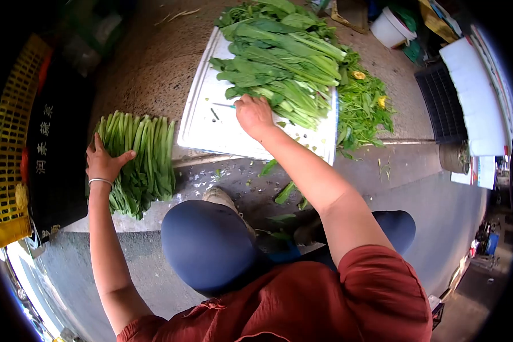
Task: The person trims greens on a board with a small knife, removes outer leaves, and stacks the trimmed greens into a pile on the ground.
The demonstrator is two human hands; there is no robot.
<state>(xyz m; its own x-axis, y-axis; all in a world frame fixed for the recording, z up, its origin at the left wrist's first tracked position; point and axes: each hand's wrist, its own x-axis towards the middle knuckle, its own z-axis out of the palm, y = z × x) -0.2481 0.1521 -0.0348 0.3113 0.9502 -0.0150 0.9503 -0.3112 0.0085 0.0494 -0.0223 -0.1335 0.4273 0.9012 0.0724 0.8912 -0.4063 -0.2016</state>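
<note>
My left hand [104,161] lies spread on the left side of a stacked bundle of leafy green stalks [145,154], its thumb across the stems. The cut stem ends point away from me and the leaves towards me. My right hand [253,117] is closed over a small knife [224,105]; its thin blade points left and a bit of teal handle shows. The rest of the handle is hidden in the fingers. Beneath that hand is a white board [199,122] with small cut bits on it. A large pile of leafy greens [279,62] covers its far part.
Right of the board lie loose finer greens [365,105] with yellow flowers. A black crate [68,148] and a yellow crate [11,137] stand at left. A white bucket [392,28] and a dark crate [442,105] are at right. Dropped leaves [285,192] lie near my feet.
</note>
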